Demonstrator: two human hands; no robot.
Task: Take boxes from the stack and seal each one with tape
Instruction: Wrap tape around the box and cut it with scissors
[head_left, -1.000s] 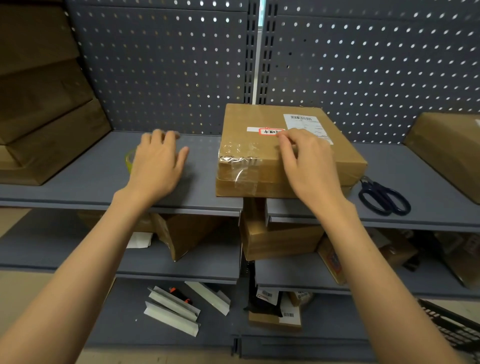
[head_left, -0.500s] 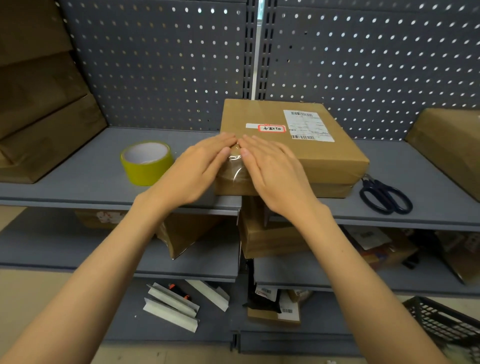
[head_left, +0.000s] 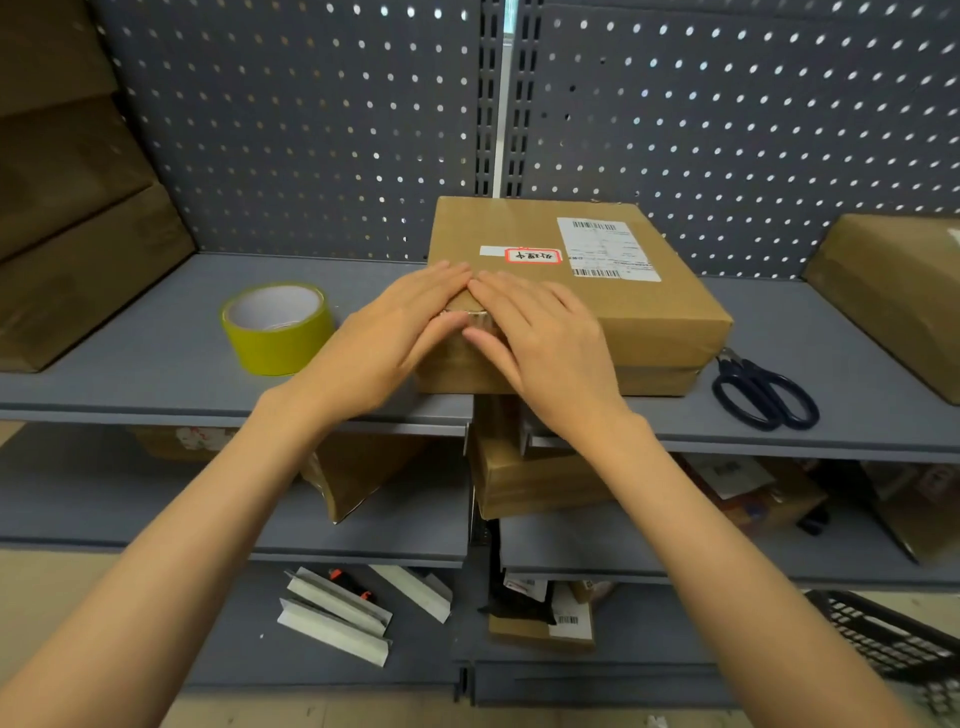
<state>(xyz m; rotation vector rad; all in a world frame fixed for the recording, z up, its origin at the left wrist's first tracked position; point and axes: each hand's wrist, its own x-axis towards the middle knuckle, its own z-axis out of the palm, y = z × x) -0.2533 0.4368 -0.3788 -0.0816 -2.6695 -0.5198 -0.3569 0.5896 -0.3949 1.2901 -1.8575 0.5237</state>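
Brown cardboard fills the middle of the head view: a flat cardboard box with a white shipping label and a red-bordered sticker sits on the grey shelf, its near side flush with the shelf's front edge, right where two shelf panels meet. Both hands lie on its near-left corner, fingers straight and flat rather than curled. The left hand and the right hand meet at the fingertips on the top face, with a strip of clear tape glinting between them where it wraps over the edge. Neither hand grips anything; they press down on the box. The step looks like smoothing the tape so it bonds over the corner, so sealing of this box seems close to done, though I cannot tell whether other seams are taped. A yellow-green tape roll stands on the shelf to the left, apart from the box, and black scissors lie near the front edge to its right. More cardboard boxes are stacked at the far left end. Next, probably, comes setting this box aside and fetching another.
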